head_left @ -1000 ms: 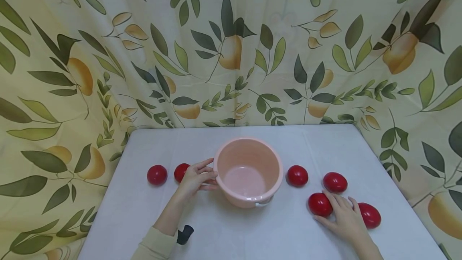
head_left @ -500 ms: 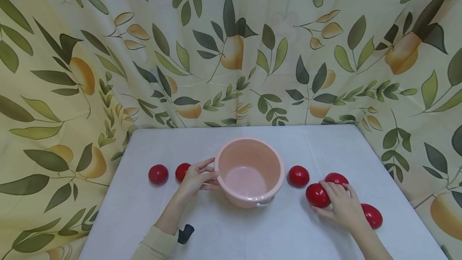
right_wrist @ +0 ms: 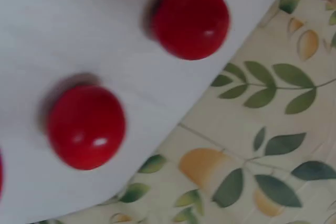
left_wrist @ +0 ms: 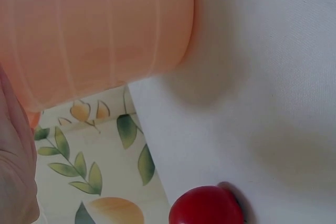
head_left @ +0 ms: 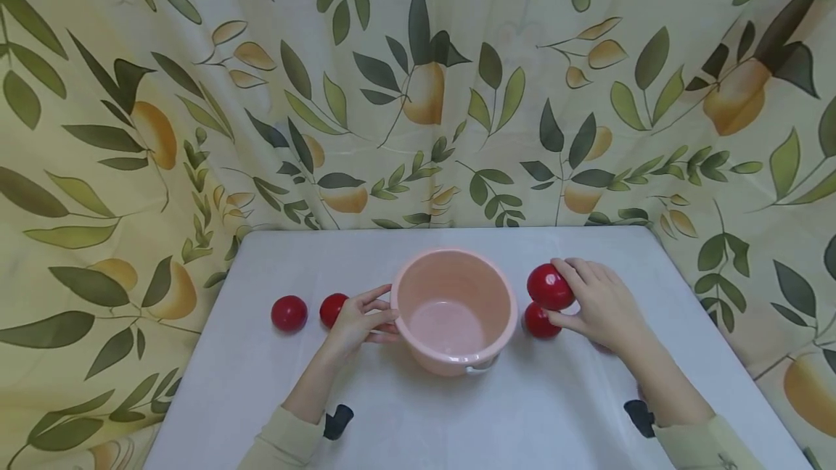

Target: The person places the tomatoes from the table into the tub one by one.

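And here's the right hand, fingers and thumb clamped around a red ball, just to the right of the pink bucket! The held ball overlaps a second ball from the head camera; whether those two touch, I cannot tell. Over on the other side, the left hand has its fingers stretched apart, resting against the bucket's left side at the rim. The bucket stands upright in the middle of the white table, its pale handle hanging at the front.

Two more balls sit to the left: the outer ball well apart from the bucket, the inner ball partly covered by the left hand. From the right wrist, a lower ball and an upper ball lie apart on the table, near its edge. Behind it all hangs a curtain full of leaves and yellow fruit!
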A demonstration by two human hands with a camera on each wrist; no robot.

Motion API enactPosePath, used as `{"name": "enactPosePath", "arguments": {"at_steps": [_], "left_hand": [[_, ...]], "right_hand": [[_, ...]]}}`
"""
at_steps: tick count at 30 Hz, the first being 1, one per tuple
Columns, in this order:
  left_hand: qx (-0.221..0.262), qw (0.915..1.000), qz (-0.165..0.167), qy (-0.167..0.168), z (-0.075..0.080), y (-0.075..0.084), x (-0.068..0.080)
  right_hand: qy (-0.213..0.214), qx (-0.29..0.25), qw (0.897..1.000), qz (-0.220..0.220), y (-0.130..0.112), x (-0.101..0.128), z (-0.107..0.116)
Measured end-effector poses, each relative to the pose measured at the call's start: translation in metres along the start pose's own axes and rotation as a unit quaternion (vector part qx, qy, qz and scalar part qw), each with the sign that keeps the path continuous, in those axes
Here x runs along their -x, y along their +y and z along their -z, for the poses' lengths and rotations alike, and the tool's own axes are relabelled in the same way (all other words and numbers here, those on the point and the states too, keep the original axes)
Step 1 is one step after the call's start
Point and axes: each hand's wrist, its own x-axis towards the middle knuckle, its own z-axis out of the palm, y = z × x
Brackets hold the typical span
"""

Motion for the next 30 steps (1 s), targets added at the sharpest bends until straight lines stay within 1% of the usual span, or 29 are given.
{"name": "enactPosePath", "arguments": {"at_steps": [4,7,10,13,16,18,23,26,30], "left_hand": [[0.003,1.0000,0.002,0.000,-0.001,0.000,-0.001],[0.005,1.0000,0.002,0.000,-0.002,0.000,-0.002],[0.002,1.0000,0.004,0.004,-0.002,0.001,-0.002],[0.004,1.0000,0.002,0.004,-0.003,0.000,-0.003],[0.014,0.9999,-0.001,0.002,-0.002,-0.002,-0.003],[0.015,0.9999,0.002,-0.001,-0.003,0.002,0.000],[0.010,0.9999,0.008,0.000,-0.003,0.006,0.002],[0.008,0.9999,0.009,0.009,-0.002,0.001,-0.001],[0.003,0.9999,0.014,0.008,0.000,0.000,-0.003]], "right_hand": [[0.004,-0.002,0.999,0.034,-0.014,-0.023,0.002],[0.012,-0.010,0.998,0.065,-0.027,-0.039,-0.003],[0.009,-0.029,0.996,0.084,-0.041,-0.052,-0.011],[-0.005,-0.049,0.994,0.102,-0.054,-0.063,-0.021],[-0.029,-0.060,0.990,0.122,-0.066,-0.072,-0.032],[-0.039,-0.061,0.988,0.138,-0.071,-0.077,-0.040],[-0.059,-0.042,0.982,0.176,-0.083,-0.088,-0.060],[-0.093,-0.016,0.978,0.188,-0.091,-0.093,-0.067],[-0.133,0.015,0.970,0.204,-0.100,-0.098,-0.073]]}}
